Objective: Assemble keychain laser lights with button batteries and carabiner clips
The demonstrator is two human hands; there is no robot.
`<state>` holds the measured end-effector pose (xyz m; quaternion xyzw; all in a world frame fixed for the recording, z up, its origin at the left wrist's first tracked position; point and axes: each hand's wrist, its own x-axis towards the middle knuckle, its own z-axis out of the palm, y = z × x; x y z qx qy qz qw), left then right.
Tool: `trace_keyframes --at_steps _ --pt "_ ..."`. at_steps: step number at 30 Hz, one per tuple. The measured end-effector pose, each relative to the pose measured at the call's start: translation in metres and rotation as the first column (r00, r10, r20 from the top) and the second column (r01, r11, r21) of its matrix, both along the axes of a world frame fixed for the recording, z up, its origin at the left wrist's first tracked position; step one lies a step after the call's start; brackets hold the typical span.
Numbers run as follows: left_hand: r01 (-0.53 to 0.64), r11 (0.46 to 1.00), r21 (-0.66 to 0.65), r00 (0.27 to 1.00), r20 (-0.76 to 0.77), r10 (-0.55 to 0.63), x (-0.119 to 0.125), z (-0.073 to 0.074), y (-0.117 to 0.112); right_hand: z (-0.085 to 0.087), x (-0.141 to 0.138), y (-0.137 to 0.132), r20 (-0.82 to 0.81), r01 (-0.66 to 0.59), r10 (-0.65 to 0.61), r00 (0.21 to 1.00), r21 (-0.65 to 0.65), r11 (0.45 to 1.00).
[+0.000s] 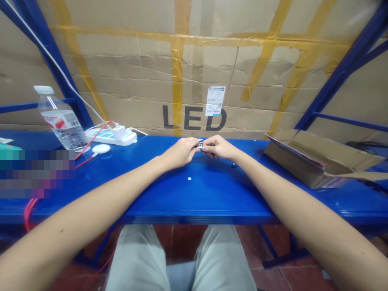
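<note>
My left hand (181, 153) and my right hand (218, 147) meet over the far middle of the blue table (194, 198). Between their fingertips is a small object with light and dark bands (200, 144), too small to name. Both hands are closed, thumbs and fingers pinched at its two sides. The fingers hide most of it. On the tabletop nearer to me lies a small white round piece (189, 178). A small dark thing (234, 165) lies beside my right wrist, partly covered by the forearm.
At the left stand a water bottle (62, 121) and a white power strip (121, 138) with a plugged-in charger, a red cable (93, 139) and a white round disc (101, 149). An open cardboard box (306, 161) sits at the right. Large taped cardboard (145, 81) rises behind the table.
</note>
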<state>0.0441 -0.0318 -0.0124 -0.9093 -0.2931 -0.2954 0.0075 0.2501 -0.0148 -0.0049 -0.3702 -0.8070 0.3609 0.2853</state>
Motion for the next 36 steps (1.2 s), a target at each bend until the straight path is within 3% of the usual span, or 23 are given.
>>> trace_keyframes --at_steps 7,11,13,16,19,21,23,25,29,33,36 --pt "-0.023 1.0 -0.019 1.0 -0.008 0.023 0.003 -0.001 0.002 0.001 0.001 0.0 -0.005 -0.001 0.001 1.0 -0.097 0.995" --pt "-0.081 0.993 -0.083 0.997 0.003 0.081 0.006 -0.006 0.009 0.015 0.01 0.001 0.159 -0.011 0.026 0.987 -0.096 0.995" --pt "-0.097 0.989 -0.113 0.995 -0.009 0.097 0.006 -0.008 0.012 0.025 0.024 0.003 0.268 0.059 -0.039 0.963 -0.067 0.996" --pt "-0.122 0.981 -0.153 0.993 -0.017 0.121 0.003 -0.009 0.015 0.036 0.051 0.008 0.541 0.186 -0.153 0.827 -0.007 0.983" --pt "-0.148 0.971 -0.187 0.989 -0.023 0.146 0.001 -0.009 0.017 0.037 0.072 0.011 0.798 0.383 -0.11 0.593 -0.158 0.91" --pt "-0.164 0.968 -0.19 0.986 -0.041 0.159 0.001 -0.009 0.018 0.035 0.076 0.01 0.855 0.499 -0.071 0.514 -0.231 0.835" --pt "-0.169 0.969 -0.182 0.985 -0.054 0.161 0.002 -0.009 0.017 0.031 0.072 0.007 0.869 0.545 -0.056 0.492 -0.258 0.798" --pt "-0.166 0.971 -0.171 0.986 -0.057 0.159 0.003 -0.009 0.016 0.029 0.063 0.004 0.859 0.53 -0.07 0.506 -0.246 0.811" --pt "-0.173 0.973 -0.153 0.984 -0.067 0.165 0.003 -0.011 0.014 0.023 0.039 0.002 0.797 0.408 -0.169 0.58 -0.104 0.907" --pt "-0.217 0.963 -0.158 0.975 -0.079 0.207 0.002 -0.012 0.014 0.006 0.017 0.006 0.644 0.259 -0.253 0.722 0.087 0.962" --pt "-0.272 0.948 -0.162 0.961 -0.091 0.261 0.001 -0.013 0.015 -0.007 0.005 0.012 0.423 0.222 -0.268 0.866 0.157 0.962"
